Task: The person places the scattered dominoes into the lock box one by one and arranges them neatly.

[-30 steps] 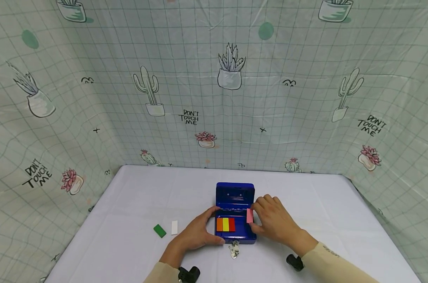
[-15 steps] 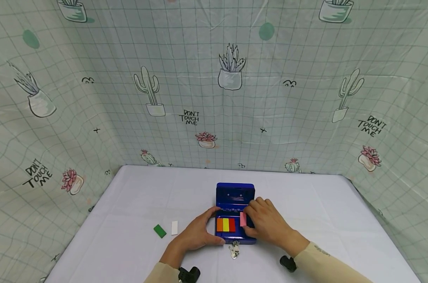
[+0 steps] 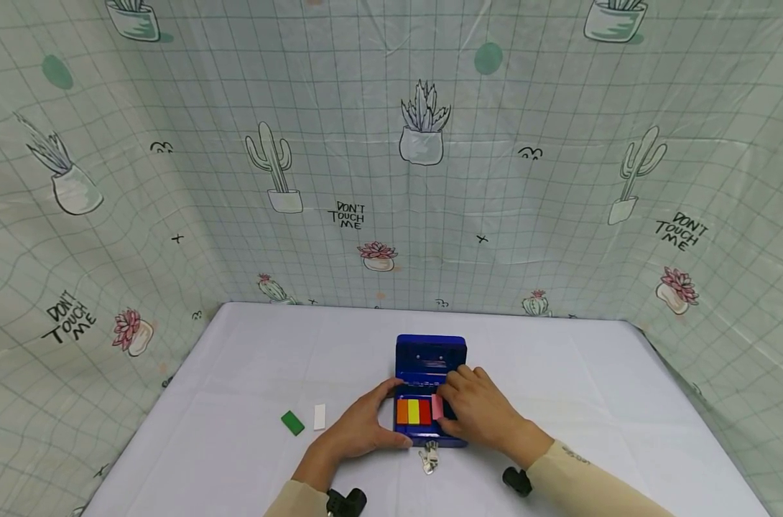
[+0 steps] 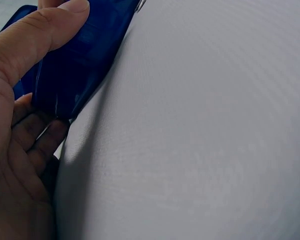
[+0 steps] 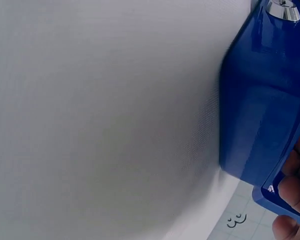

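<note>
A blue metal cash box [image 3: 452, 442] stands on the white-covered table with its lid [image 3: 430, 352] raised. Inside, an orange block [image 3: 401, 411], a yellow block [image 3: 414, 411] and a red block [image 3: 424, 411] lie side by side at the left. My left hand [image 3: 358, 429] grips the box's left end, thumb at the front wall and fingers round the back corner, as the left wrist view shows. In my right hand [image 3: 485, 413], thumb and fingers pinch a pink block [image 3: 437, 406] inside the box, close to the red one's right side.
Silver keys [image 3: 429, 459] hang at the front lock [image 5: 284, 10]. To the left of my left hand lie a white block [image 3: 320, 416] and a green block [image 3: 292, 423]. A patterned cloth [image 3: 391, 215] rises behind the table [image 3: 236, 445].
My right hand has moved left with the pink block, from the box's right edge to beside the red block. The left hand keeps its place on the box.
</note>
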{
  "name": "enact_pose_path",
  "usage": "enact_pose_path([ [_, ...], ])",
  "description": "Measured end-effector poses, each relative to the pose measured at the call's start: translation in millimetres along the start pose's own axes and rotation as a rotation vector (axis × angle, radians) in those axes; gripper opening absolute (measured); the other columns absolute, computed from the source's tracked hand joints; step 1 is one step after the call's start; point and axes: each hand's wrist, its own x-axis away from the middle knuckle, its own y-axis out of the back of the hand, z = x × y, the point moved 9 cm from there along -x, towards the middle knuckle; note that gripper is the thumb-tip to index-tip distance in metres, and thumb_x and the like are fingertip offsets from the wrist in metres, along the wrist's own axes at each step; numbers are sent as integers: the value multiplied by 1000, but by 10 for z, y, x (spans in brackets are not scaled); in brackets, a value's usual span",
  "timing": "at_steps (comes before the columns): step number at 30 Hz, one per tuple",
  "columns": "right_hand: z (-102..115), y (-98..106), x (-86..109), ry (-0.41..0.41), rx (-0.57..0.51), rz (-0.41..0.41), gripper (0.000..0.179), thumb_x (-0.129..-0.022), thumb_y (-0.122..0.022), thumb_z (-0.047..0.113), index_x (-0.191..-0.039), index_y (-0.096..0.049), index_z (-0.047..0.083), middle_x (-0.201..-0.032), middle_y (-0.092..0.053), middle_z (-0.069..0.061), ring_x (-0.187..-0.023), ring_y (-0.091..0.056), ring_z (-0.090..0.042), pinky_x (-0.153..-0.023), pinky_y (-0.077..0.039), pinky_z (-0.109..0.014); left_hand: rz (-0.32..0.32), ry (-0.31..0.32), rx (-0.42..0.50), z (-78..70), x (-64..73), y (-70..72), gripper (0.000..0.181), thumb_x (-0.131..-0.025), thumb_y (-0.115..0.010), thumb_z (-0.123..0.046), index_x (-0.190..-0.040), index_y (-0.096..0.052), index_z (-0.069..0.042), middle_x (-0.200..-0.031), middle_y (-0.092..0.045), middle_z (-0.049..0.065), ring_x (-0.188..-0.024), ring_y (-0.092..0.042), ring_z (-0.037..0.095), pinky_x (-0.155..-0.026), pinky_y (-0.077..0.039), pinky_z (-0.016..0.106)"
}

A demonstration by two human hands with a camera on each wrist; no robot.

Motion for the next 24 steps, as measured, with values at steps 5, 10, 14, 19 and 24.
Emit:
enact_pose_path([
  [5, 13, -15, 0, 8, 22, 5, 47, -87, -81, 53, -110, -77, 12, -99, -66, -2, -91, -49, -20, -76, -39, -32, -2, 7, -3, -1, 6, -1, 104, -76, -95, -42, -162, -40, -21, -166, -43, 12, -151, -41, 38, -124, -28, 67],
  [10, 18, -40, 0, 18, 23, 10, 46, -87, -81, 53, -109, -77, 13, -100, -68, -1, -91, -49, -19, -75, -38, -31, -4, 13, -5, -4, 11, -1, 104, -76, -95, -42, -162, -40, -21, -166, -43, 13, -151, -41, 39, -124, -28, 68],
  [14, 30, -50, -4, 32, 24, 9, 45, -86, -82, 53, -108, -78, 14, -98, -67, 0, -90, -48, -19, -74, -36, -30, -3, 12, -8, -2, 10, -1, 104, -76, -95, -43, -161, -40, -21, -166, -43, 13, -151, -41, 39, -124, -28, 68],
  [19, 53, -32, -7, 60, 45, -9, 43, -85, -83, 53, -103, -78, 14, -91, -64, 2, -85, -46, -17, -70, -32, -29, 7, -8, 14, -4, 3, -4, 104, -76, -95, -40, -161, -40, -18, -166, -43, 12, -152, -41, 37, -125, -28, 66],
  [24, 62, -54, -20, 62, 49, 23, 44, -86, -82, 54, -104, -79, 14, -90, -63, 2, -84, -46, -18, -69, -30, -29, 9, -13, 24, -2, -3, -5, 103, -77, -95, -39, -161, -40, -18, -166, -44, 12, -151, -41, 36, -125, -28, 66],
])
